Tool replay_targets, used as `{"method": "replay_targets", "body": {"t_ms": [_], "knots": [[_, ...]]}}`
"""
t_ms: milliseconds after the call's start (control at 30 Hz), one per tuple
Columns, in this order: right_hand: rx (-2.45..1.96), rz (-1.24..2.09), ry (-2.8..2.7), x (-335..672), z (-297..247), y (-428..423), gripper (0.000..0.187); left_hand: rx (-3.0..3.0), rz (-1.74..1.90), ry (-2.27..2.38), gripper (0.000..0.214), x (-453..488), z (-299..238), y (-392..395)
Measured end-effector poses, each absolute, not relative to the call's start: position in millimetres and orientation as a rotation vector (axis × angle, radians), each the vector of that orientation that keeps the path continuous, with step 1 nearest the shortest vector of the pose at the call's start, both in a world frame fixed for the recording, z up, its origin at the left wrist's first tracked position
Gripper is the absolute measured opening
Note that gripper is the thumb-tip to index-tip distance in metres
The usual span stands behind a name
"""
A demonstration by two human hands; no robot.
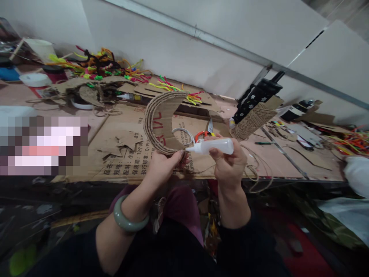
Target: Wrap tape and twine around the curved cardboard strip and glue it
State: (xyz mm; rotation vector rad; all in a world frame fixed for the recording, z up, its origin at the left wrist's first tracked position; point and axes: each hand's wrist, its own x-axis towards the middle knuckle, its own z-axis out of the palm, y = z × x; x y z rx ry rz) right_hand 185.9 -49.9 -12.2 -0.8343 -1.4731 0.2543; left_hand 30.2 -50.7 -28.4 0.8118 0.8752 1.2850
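My left hand [165,165] pinches the lower end of a crescent-shaped cardboard piece [170,123], which has rows of twine along its outer curve and red print inside. My right hand [230,161] grips a white squeeze glue bottle [215,146] on its side. The bottle's nozzle points left and reaches the crescent's lower end, close to my left fingertips; whether it touches cannot be made out. Behind the bottle lie orange-handled scissors [201,134] and a pale ring [183,132]. Loose twine [259,177] hangs over the table edge by my right hand.
A flattened cardboard sheet [115,127] covers the table before me. A twine spool [253,119] and a black floral umbrella [253,96] stand at right. Colourful pipe cleaners [100,63] pile up at back left, near a white tub [36,82]. A wall rises behind.
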Motion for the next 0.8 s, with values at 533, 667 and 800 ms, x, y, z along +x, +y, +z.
{"method": "replay_targets", "body": {"t_ms": [533, 667, 800], "knots": [[-0.944, 0.387, -1.451, 188.3, -9.6, -49.6, 0.029, 0.851, 1.288, 0.874, 0.017, 28.8, -32.7, -50.2], [-0.926, 0.388, -1.432, 190.1, -9.8, -50.9, 0.027, 0.835, 1.293, 0.876, 0.018, 28.6, -33.8, -50.3], [-0.867, 0.434, -1.483, 189.1, -10.6, -51.9, 0.025, 0.859, 1.286, 0.879, 0.018, 28.0, -33.8, -50.2]]}}
